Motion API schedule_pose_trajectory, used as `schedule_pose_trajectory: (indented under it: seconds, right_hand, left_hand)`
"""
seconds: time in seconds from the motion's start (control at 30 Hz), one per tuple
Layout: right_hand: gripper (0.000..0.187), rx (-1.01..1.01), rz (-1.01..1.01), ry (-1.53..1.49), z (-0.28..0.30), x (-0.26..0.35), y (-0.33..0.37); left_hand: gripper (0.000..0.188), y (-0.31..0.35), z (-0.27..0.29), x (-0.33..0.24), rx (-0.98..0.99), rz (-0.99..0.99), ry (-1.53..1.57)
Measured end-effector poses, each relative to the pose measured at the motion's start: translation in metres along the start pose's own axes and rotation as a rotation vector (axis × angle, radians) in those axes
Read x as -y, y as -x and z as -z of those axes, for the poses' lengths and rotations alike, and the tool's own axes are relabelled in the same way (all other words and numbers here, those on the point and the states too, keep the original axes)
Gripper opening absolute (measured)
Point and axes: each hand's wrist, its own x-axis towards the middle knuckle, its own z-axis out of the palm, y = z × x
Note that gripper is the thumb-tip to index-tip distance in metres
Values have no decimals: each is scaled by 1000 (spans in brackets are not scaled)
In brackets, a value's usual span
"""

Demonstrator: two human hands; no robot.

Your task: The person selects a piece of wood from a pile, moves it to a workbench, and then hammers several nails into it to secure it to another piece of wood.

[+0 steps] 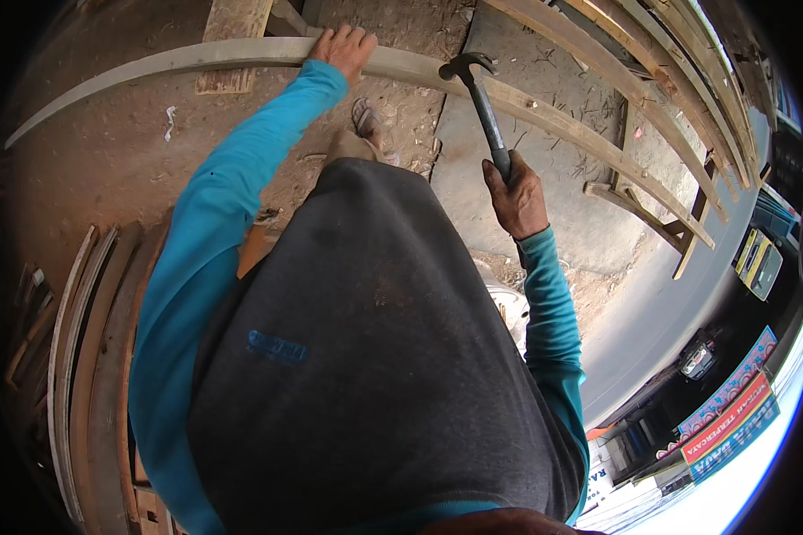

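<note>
A long wooden beam (403, 66), bowed by the lens, runs across in front of me from the far left to the right. My left hand (341, 53) lies over its top edge, the fingers curled round the wood. In my right hand (519, 200) is a claw hammer (485, 109), gripped low on its dark handle. The hammer's metal head is over the beam, to the right of my left hand; whether it touches the wood I cannot tell. Behind the beam, left of my left hand, a wider plank (232, 25) passes crosswise.
More long timbers (638, 87) form a row at the far right. Several boards (107, 357) are stacked at the left. My sandalled foot (368, 125) stands on the dirt floor below the beam. A road (638, 334) with parked vehicles (758, 263) lies to the right.
</note>
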Motion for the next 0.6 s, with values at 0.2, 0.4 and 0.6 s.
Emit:
schedule_pose_trajectory:
  seconds: [0.2, 0.4, 0.6]
  right_hand:
    - [34, -245, -79, -439, 27, 43, 11]
    - [31, -241, 0, 34, -8, 13, 13]
    - [31, -282, -2, 1, -5, 19, 29]
  left_hand:
    - [51, 2, -6, 0, -40, 23, -34]
    - [52, 0, -13, -1, -68, 41, -51]
    - [59, 0, -15, -8, 108, 54, 19]
